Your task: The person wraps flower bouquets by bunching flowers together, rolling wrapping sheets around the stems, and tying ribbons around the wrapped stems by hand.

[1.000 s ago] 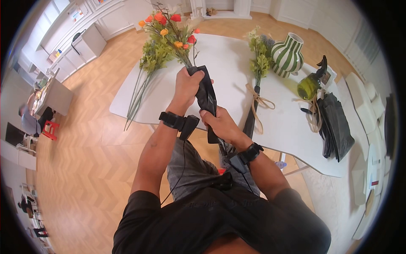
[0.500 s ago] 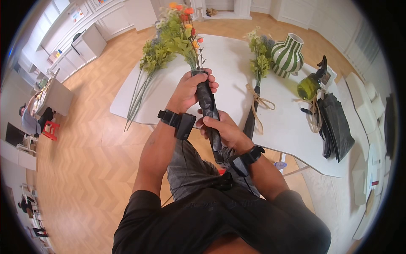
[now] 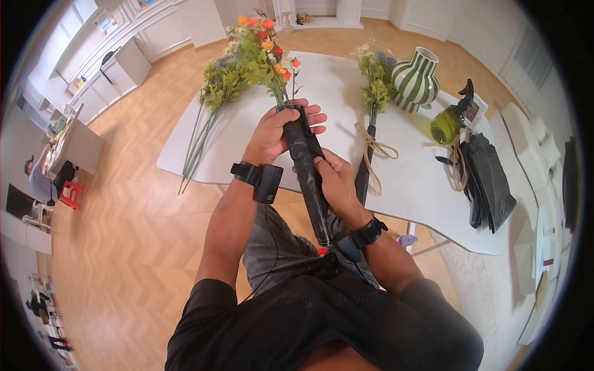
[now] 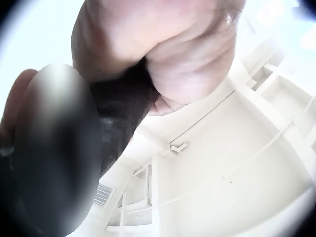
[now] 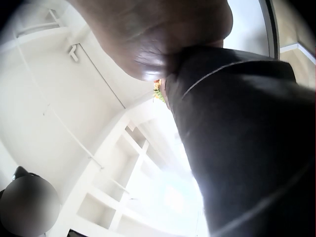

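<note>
Left hand, fingers spread, and right hand, pinching, hold the black wrap, likely light, creasable, best gripped mid-length.

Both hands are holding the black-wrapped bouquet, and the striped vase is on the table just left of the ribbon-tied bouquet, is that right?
Not quite: the head view shows the striped vase on the table just right of the ribbon-tied bouquet. The left hand and right hand do hold the black-wrapped bouquet.

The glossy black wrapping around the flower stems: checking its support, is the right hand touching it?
Touching. The head view shows the right hand with its thumb on the side of the black wrapping, below the left hand.
</note>
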Demonstrator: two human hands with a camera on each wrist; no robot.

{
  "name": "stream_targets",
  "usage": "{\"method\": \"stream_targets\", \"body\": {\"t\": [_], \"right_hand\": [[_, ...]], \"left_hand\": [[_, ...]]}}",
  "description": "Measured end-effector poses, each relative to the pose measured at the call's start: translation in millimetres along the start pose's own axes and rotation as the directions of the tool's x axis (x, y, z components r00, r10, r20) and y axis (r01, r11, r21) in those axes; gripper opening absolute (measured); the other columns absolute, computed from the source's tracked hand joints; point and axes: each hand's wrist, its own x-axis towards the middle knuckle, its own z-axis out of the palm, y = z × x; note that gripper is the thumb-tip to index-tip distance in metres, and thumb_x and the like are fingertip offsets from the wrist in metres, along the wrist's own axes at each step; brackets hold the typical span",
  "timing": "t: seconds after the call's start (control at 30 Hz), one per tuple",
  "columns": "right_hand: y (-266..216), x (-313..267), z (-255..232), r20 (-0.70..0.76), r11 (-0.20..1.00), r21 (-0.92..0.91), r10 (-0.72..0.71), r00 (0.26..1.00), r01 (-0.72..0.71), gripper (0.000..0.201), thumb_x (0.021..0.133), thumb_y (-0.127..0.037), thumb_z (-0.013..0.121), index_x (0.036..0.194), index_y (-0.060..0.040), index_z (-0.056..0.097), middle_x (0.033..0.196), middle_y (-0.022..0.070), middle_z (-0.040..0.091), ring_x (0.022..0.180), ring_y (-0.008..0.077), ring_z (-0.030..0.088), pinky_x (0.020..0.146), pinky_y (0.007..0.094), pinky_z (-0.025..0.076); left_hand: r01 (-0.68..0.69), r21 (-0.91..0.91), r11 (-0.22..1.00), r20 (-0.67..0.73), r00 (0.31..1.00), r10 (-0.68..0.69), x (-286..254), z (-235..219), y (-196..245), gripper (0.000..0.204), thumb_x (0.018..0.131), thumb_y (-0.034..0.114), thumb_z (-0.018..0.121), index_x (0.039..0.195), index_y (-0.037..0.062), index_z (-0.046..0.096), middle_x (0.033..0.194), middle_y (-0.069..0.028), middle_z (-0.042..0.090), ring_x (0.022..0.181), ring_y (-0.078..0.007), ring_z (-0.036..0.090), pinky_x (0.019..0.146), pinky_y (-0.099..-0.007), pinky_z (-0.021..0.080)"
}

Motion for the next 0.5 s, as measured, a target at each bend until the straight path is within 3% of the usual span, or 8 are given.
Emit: {"method": "stream_targets", "body": {"t": [0.13,0.27,0.33,0.4,0.5], "right_hand": [[-1.2,-2.1,7.7,-0.059,0.992,-0.046,-0.117,0.991,0.115,0.031,0.100,-0.009,0.043,0.125,0.0016,0.058,0.094,0.0077,0.069,0.073,0.0074,0.060,0.065,0.0224,0.049],[-18.4,-5.6,3.9,-0.074,0.999,0.021,-0.032,0.997,0.034,0.027,0.098,-0.008,0.047,0.117,0.0050,0.061,0.090,0.0036,0.065,0.075,0.0072,0.058,0.065,0.0230,0.048],[-27.6,-5.4,-4.0,0.049,0.884,0.436,0.166,0.985,-0.171,0.024,0.097,-0.008,0.048,0.112,0.0057,0.061,0.092,0.0066,0.067,0.077,0.0100,0.063,0.068,0.0249,0.051],[-29.2,-11.6,-5.7,0.072,0.900,0.394,0.175,0.982,-0.189,0.022,0.097,-0.008,0.049,0.109,0.0053,0.061,0.092,0.0091,0.068,0.078,0.0129,0.065,0.069,0.0268,0.054],[-19.0,-24.4,1.3,0.019,0.982,0.133,0.132,0.991,-0.134,0.021,0.096,-0.008,0.051,0.109,0.0054,0.061,0.082,0.0065,0.066,0.071,0.0103,0.062,0.064,0.0266,0.050]], "left_hand": [[0.023,0.060,0.998,0.007,1.000,-0.024,-1.4,-4.9,1.5,0.029,0.090,0.002,0.053,0.118,-0.0046,0.053,0.122,-0.0297,0.057,0.115,-0.0451,0.058,0.098,-0.0570,0.051],[-0.003,0.007,1.000,0.087,0.996,0.003,-2.9,-2.0,3.4,0.030,0.089,0.002,0.055,0.118,-0.0046,0.053,0.124,-0.0313,0.056,0.116,-0.0459,0.057,0.101,-0.0564,0.048],[-0.013,-0.019,1.000,0.105,0.994,0.015,-4.7,2.7,3.5,0.031,0.089,0.002,0.055,0.119,-0.0047,0.053,0.125,-0.0321,0.055,0.118,-0.0465,0.056,0.103,-0.0562,0.047],[-0.025,-0.048,0.999,0.122,0.992,0.030,-5.4,8.6,5.4,0.031,0.089,0.002,0.055,0.119,-0.0047,0.053,0.126,-0.0330,0.055,0.119,-0.0471,0.055,0.104,-0.0560,0.046],[-0.054,-0.023,0.998,0.103,0.993,0.056,-5.8,13.6,7.5,0.030,0.088,0.001,0.055,0.118,-0.0039,0.053,0.118,-0.0258,0.060,0.113,-0.0412,0.060,0.099,-0.0537,0.050]]}}
